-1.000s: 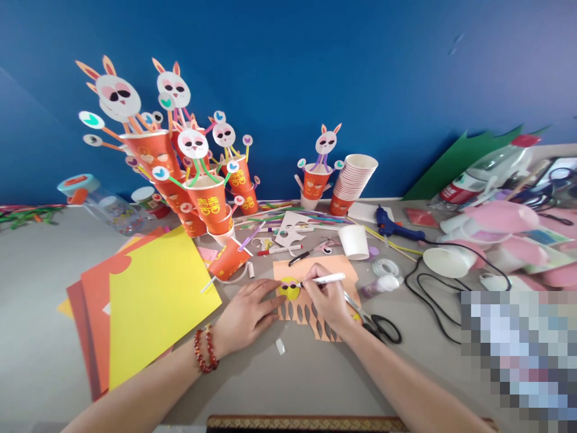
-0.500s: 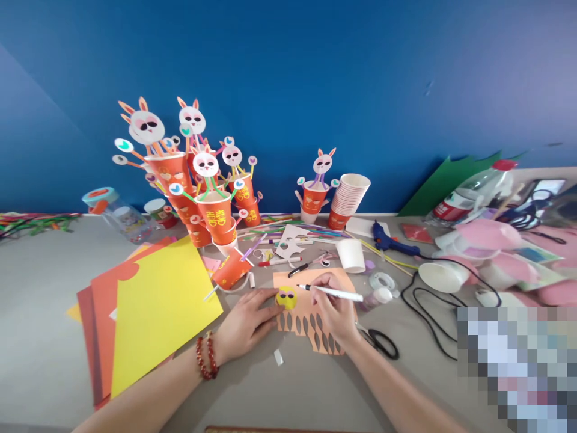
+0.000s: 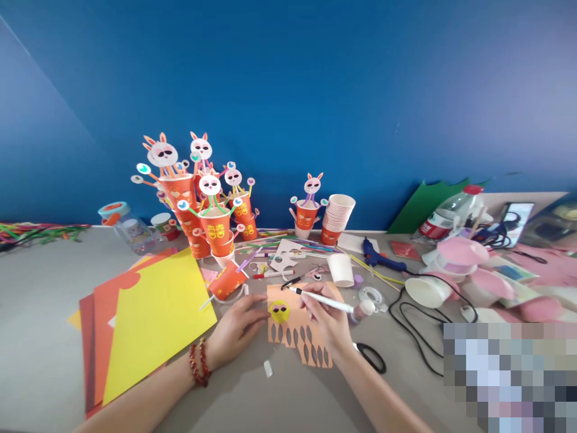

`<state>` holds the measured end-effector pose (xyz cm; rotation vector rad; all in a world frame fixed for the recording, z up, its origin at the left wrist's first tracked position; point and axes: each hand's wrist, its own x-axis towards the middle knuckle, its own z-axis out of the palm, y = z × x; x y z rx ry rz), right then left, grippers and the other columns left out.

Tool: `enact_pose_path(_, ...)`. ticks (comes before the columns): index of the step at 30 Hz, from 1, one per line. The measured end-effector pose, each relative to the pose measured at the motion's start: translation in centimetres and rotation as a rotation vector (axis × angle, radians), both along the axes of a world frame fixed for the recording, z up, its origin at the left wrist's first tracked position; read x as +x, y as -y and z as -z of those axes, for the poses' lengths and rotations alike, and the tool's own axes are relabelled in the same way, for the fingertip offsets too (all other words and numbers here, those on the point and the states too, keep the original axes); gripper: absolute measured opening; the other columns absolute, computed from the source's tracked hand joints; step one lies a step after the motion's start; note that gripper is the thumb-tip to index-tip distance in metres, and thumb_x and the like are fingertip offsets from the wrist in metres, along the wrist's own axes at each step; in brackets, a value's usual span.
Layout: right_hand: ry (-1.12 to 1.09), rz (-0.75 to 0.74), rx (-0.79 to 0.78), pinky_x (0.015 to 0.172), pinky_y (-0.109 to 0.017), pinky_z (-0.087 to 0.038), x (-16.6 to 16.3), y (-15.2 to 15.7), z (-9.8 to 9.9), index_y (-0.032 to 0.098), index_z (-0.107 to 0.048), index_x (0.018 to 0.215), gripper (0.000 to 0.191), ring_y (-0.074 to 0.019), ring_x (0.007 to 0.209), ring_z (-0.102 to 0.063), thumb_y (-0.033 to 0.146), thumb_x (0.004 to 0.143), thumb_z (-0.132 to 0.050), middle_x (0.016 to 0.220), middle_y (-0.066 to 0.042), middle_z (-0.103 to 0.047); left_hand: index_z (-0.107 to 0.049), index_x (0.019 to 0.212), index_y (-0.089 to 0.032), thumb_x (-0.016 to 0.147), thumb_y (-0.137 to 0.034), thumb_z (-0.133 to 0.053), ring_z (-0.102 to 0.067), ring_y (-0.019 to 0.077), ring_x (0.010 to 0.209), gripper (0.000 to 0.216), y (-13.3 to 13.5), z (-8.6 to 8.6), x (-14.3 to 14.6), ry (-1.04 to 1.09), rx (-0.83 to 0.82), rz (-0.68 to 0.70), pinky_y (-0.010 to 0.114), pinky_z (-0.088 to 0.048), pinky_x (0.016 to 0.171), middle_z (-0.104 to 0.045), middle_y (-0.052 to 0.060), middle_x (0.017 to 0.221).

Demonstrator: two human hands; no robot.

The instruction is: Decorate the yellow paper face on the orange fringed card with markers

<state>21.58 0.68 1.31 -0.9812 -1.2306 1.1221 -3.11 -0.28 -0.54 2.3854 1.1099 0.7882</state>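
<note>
My right hand (image 3: pixel 327 316) grips a white marker pen (image 3: pixel 331 302), its dark tip pointing left over the upper part of an orange paper sheet (image 3: pixel 331 291). On that sheet lies a small yellow paper disc (image 3: pixel 280 317) with two dark eyes, just left of the right hand. My left hand (image 3: pixel 241 325) rests open and flat on the table, fingertips by the sheet's left edge. Dark leaf shapes (image 3: pixel 296 337) line the sheet's lower part. Scissors (image 3: pixel 372 359) lie partly behind the right wrist. A black marker (image 3: pixel 291 282) sits close to the pen tip.
Coloured card sheets (image 3: pixel 157 325) lie at left, behind them orange cups with rabbit figures (image 3: pixel 215 228). A tipped orange cup (image 3: pixel 228 281), stacked cups (image 3: pixel 338 216), a white cup (image 3: pixel 341 269), tape (image 3: pixel 371 297) and a blue glue gun (image 3: pixel 378 257) with black cable surround the work.
My left hand has come off the yellow disc and drawn back to the left. The pen has lifted slightly away from the disc. The camera view has shifted.
</note>
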Motion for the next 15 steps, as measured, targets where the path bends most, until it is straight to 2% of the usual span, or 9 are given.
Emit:
enact_pose_path(3,0.043,0.022,0.055,0.051,-0.025,-0.04,0.1,0.0,-0.2,0.02,-0.067,0.098,0.025,-0.0133,0.058,-0.052,0.044,0.09,-0.068,0.077,-0.003,-0.067,-0.072,0.111,-0.023,0.104,-0.027,-0.045,-0.063,0.0223,0.119,0.028,-0.1,-0.5,0.0,0.086,-0.042,-0.018,0.038,-0.053,0.104,-0.064,0.011,0.13)
enact_pose_path(8,0.183,-0.019,0.188,0.067,-0.028,-0.051,-0.3,0.6,-0.5,0.022,-0.071,0.107,0.023,-0.0192,0.08,-0.064,0.039,0.096,-0.06,0.097,-0.007,-0.072,-0.073,0.106,-0.022,0.103,-0.032,-0.05,-0.067,0.0201,0.11,0.024,0.0,-1.5,0.8,0.196,-0.197,-0.004,0.034,-0.055,0.099,-0.069,0.009,0.118)
enact_pose_path(12,0.116,-0.022,0.186,0.063,-0.028,-0.051,-0.7,0.8,-0.3,0.022,-0.067,0.117,0.029,-0.0175,0.074,-0.062,0.041,0.099,-0.055,0.095,-0.006,-0.07,-0.071,0.104,-0.02,0.102,-0.037,-0.052,-0.069,0.0204,0.102,0.026,0.0,-2.8,1.8,0.253,-0.321,0.001,0.032,-0.057,0.092,-0.073,0.008,0.109)
enact_pose_path(15,0.016,0.064,0.22,0.06,-0.027,-0.05,-0.4,0.4,-0.2,0.022,-0.063,0.118,0.028,-0.0151,0.066,-0.059,0.041,0.098,-0.057,0.085,-0.003,-0.066,-0.07,0.104,-0.019,0.103,-0.036,-0.05,-0.07,0.0193,0.099,0.026,-0.5,-3.9,2.7,0.209,-0.285,-0.034,0.031,-0.058,0.089,-0.073,0.008,0.108)
